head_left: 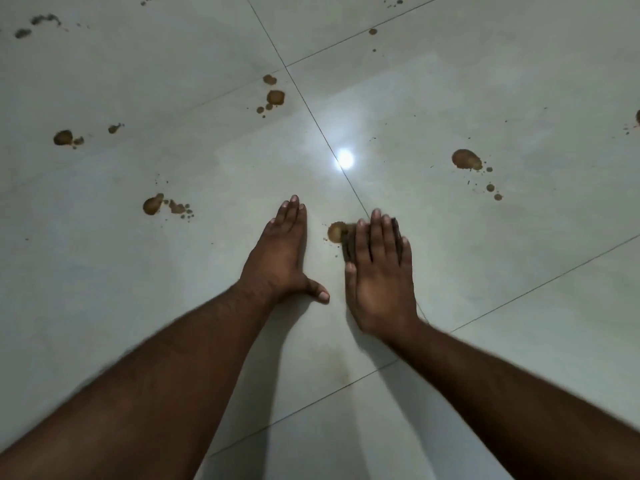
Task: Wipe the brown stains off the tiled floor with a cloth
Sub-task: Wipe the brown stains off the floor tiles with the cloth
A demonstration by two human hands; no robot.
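Two bare forearms enter from the bottom edge and reach forward over the tiled floor [485, 237], pale and glossy with thin dark grout lines.

Left hand [280, 258]: palm down, flat on the tile, fingers straight and close together, thumb spread out to the side; it holds nothing.

Right hand [379, 271]: palm down, fingers straight and pressed flat on a dark cloth [348, 245]. Only the cloth's edges show (along the index-finger side and at the fingertips); the rest is hidden under the hand, which is slightly blurred.

Nearest stain [335, 231]: brown, rounded, touching the cloth's left edge, between the two hands and just beside the right index finger.

Other brown stains, well apart from the hands:
- blotch with small droplets [153, 204], left of the left hand;
- blotch [63, 137], further left;
- cluster [275, 97] beside the grout crossing;
- large blotch [466, 159] on the right, with droplets trailing below it;
- darker smudges [45, 19] at the upper left corner.

Bright round light reflection [345, 158] on the grout line ahead of the hands.
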